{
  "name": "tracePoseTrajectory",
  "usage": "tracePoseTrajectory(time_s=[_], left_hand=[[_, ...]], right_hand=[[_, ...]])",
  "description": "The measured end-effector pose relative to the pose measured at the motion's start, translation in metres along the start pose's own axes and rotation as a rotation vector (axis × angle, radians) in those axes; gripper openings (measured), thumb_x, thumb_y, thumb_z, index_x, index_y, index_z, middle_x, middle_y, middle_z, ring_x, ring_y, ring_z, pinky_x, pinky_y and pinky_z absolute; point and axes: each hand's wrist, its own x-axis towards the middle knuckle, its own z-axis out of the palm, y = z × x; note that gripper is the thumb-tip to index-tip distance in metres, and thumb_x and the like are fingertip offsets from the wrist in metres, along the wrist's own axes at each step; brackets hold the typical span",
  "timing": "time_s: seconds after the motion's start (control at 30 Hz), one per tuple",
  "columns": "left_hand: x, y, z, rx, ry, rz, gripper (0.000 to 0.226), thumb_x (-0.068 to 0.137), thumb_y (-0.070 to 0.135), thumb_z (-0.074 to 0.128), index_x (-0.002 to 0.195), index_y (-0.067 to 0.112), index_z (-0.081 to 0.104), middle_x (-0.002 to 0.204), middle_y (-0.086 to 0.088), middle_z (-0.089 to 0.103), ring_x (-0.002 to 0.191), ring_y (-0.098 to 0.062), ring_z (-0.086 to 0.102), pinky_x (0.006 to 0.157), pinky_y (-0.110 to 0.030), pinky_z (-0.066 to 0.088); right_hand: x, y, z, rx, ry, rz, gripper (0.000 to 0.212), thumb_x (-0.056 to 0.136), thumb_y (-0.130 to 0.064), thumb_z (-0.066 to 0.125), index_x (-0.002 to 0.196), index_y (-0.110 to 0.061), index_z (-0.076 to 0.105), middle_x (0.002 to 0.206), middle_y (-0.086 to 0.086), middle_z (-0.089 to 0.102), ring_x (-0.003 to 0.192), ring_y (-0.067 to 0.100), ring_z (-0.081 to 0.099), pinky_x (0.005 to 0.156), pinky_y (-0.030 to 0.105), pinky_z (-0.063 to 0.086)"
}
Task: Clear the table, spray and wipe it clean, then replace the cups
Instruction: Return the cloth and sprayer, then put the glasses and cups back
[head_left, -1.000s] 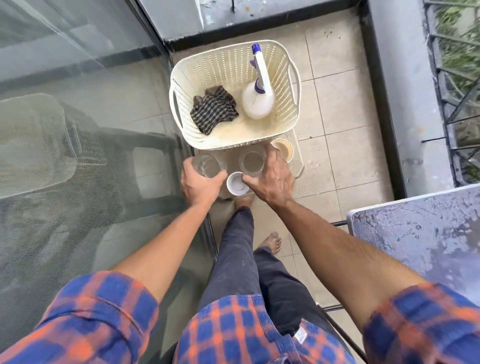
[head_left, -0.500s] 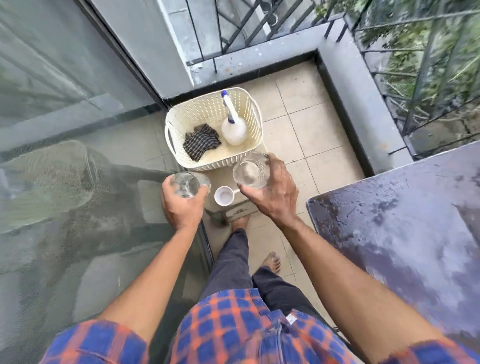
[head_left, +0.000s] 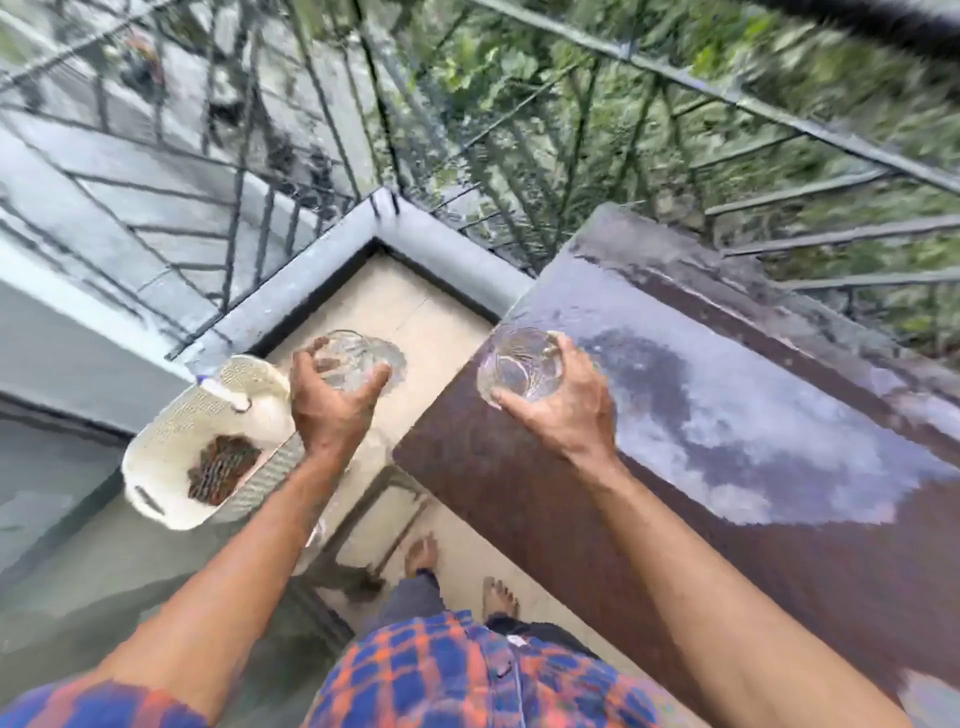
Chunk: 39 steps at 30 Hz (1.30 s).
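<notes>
My left hand (head_left: 332, 410) grips a clear glass cup (head_left: 353, 361) held in the air over the tiled floor, left of the table. My right hand (head_left: 566, 410) grips a second clear glass cup (head_left: 519, 366) just above the near left corner of the dark, wet-looking table (head_left: 753, 431). The cream perforated basket (head_left: 171, 441) stands lower left with the checked cloth (head_left: 223, 467) inside; the white spray bottle (head_left: 265, 415) in it is partly hidden behind my left wrist. The view is blurred.
A metal railing (head_left: 363, 104) with greenery behind runs along the balcony edge beyond the table. A low grey kerb (head_left: 452, 249) lines the tiled floor. A glass door panel (head_left: 52, 493) is at left. My bare feet (head_left: 421, 553) stand beside the table's near edge.
Both hands lifted a glass each from the low stand by the basket and carried them up and right; the right glass is now over the table corner. The view swung toward the table.
</notes>
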Motion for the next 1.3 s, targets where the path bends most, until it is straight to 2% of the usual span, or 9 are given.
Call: tracePoseTrajectory(time_s=[0.13, 0.3, 0.43, 0.57, 0.8, 0.93, 1.07, 1.23, 1.3], left_hand=[[-0.012, 0.059, 0.075, 0.044, -0.25, 0.163, 0.068, 0.056, 0.062, 0.076, 0.115, 0.049, 0.045, 0.111, 0.001, 0.064, 0.099, -0.021, 0.066, 0.092, -0.043, 0.055], [-0.021, 0.111, 0.163, 0.153, -0.482, 0.305, 0.086, 0.055, 0.064, 0.074, 0.132, 0.031, 0.054, 0.119, 0.002, 0.064, 0.108, -0.016, 0.061, 0.098, -0.036, 0.052], [-0.019, 0.143, 0.224, 0.228, -0.643, 0.41, 0.093, 0.057, 0.069, 0.073, 0.139, 0.031, 0.05, 0.125, 0.0, 0.063, 0.112, -0.016, 0.06, 0.094, -0.023, 0.042], [0.007, 0.183, 0.285, 0.339, -0.768, 0.523, 0.093, 0.056, 0.072, 0.069, 0.139, 0.034, 0.048, 0.12, 0.001, 0.063, 0.112, -0.021, 0.06, 0.097, -0.033, 0.046], [0.047, 0.218, 0.352, 0.403, -0.741, 0.635, 0.097, 0.055, 0.066, 0.064, 0.141, 0.023, 0.052, 0.123, -0.007, 0.062, 0.116, -0.027, 0.058, 0.099, -0.037, 0.046], [0.058, 0.219, 0.372, 0.455, -0.774, 0.651, 0.1, 0.054, 0.071, 0.063, 0.144, 0.027, 0.049, 0.127, -0.008, 0.061, 0.12, -0.027, 0.057, 0.103, -0.043, 0.048], [0.061, 0.215, 0.38, 0.511, -0.751, 0.668, 0.101, 0.052, 0.077, 0.058, 0.141, 0.031, 0.051, 0.122, -0.008, 0.063, 0.117, -0.028, 0.059, 0.099, -0.047, 0.051], [0.062, 0.211, 0.377, 0.517, -0.762, 0.634, 0.096, 0.054, 0.075, 0.06, 0.139, 0.033, 0.051, 0.121, -0.005, 0.062, 0.113, -0.026, 0.06, 0.096, -0.051, 0.051], [0.061, 0.211, 0.378, 0.53, -0.771, 0.636, 0.094, 0.056, 0.073, 0.063, 0.14, 0.034, 0.049, 0.125, -0.005, 0.061, 0.115, -0.025, 0.059, 0.097, -0.052, 0.05]], right_hand=[[0.004, 0.054, -0.057, -0.004, 0.152, 0.229, 0.096, 0.057, -0.069, 0.081, 0.14, -0.027, 0.057, 0.123, -0.001, 0.07, 0.116, 0.029, 0.059, 0.09, 0.036, 0.047], [0.003, 0.103, -0.106, -0.011, 0.3, 0.396, 0.099, 0.05, -0.079, 0.067, 0.135, -0.029, 0.058, 0.12, -0.009, 0.067, 0.111, 0.025, 0.06, 0.088, 0.037, 0.047], [0.019, 0.137, -0.129, -0.058, 0.326, 0.469, 0.095, 0.05, -0.079, 0.068, 0.131, -0.03, 0.058, 0.119, -0.007, 0.067, 0.114, 0.026, 0.059, 0.088, 0.037, 0.048], [0.058, 0.17, -0.143, -0.118, 0.32, 0.493, 0.099, 0.056, -0.077, 0.077, 0.14, -0.03, 0.054, 0.133, -0.003, 0.066, 0.129, 0.03, 0.055, 0.101, 0.043, 0.05], [0.138, 0.201, -0.143, -0.108, 0.387, 0.57, 0.101, 0.054, -0.079, 0.074, 0.139, -0.027, 0.055, 0.134, 0.0, 0.066, 0.126, 0.032, 0.057, 0.097, 0.041, 0.051], [0.164, 0.209, -0.135, -0.128, 0.375, 0.576, 0.104, 0.054, -0.081, 0.072, 0.141, -0.028, 0.053, 0.137, 0.002, 0.064, 0.129, 0.03, 0.054, 0.097, 0.041, 0.049], [0.173, 0.207, -0.127, -0.142, 0.37, 0.588, 0.107, 0.056, -0.078, 0.074, 0.147, -0.027, 0.05, 0.143, 0.001, 0.062, 0.132, 0.028, 0.053, 0.095, 0.037, 0.044], [0.174, 0.202, -0.12, -0.18, 0.317, 0.595, 0.106, 0.059, -0.077, 0.079, 0.148, -0.03, 0.048, 0.139, 0.0, 0.064, 0.128, 0.028, 0.051, 0.082, 0.032, 0.037], [0.173, 0.199, -0.118, -0.186, 0.285, 0.616, 0.108, 0.06, -0.079, 0.078, 0.151, -0.031, 0.045, 0.143, 0.001, 0.063, 0.133, 0.03, 0.049, 0.088, 0.035, 0.041]])
